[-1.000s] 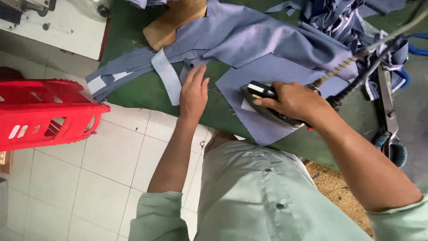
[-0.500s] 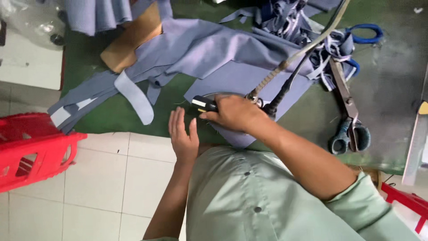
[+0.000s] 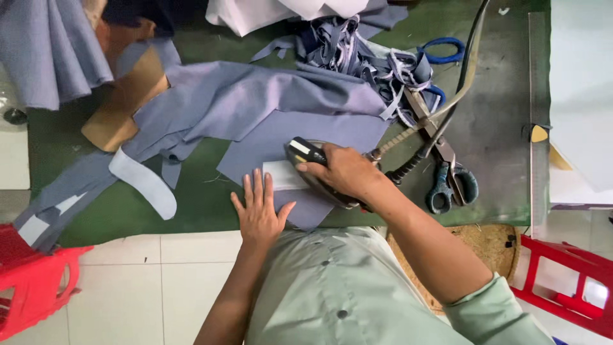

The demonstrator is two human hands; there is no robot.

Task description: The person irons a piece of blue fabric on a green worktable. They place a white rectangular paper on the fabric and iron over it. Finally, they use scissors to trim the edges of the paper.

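Leftmost, a red stool stands on the tiled floor just below the green table. Above it a long blue strip with a pale lining runs slantwise over the table edge, and a brown card lies tilted beneath a large spread of blue cloth. Nearer the middle, the left hand lies flat and open, fingers spread, palm down on the near edge of a flat blue panel; it grasps nothing and simply presses the cloth to the table. Just beside its fingertips a small white patch rests on the panel, partly under the nose of the iron. The right hand is clenched around the iron's handle, covering most of it, so only the dark front end and part of the sole show; the iron sits on the panel, touching the patch. A braided cord and a dark hose rise from behind that hand and curve up toward the top edge. Behind lies a tangled heap of scraps, blue and white. Right of the hand, large shears with dark blue-green handles lie closed on the table, and blue-handled scissors sit farther back. Past the table's corner a second red stool stands on the floor beside a round woven mat.
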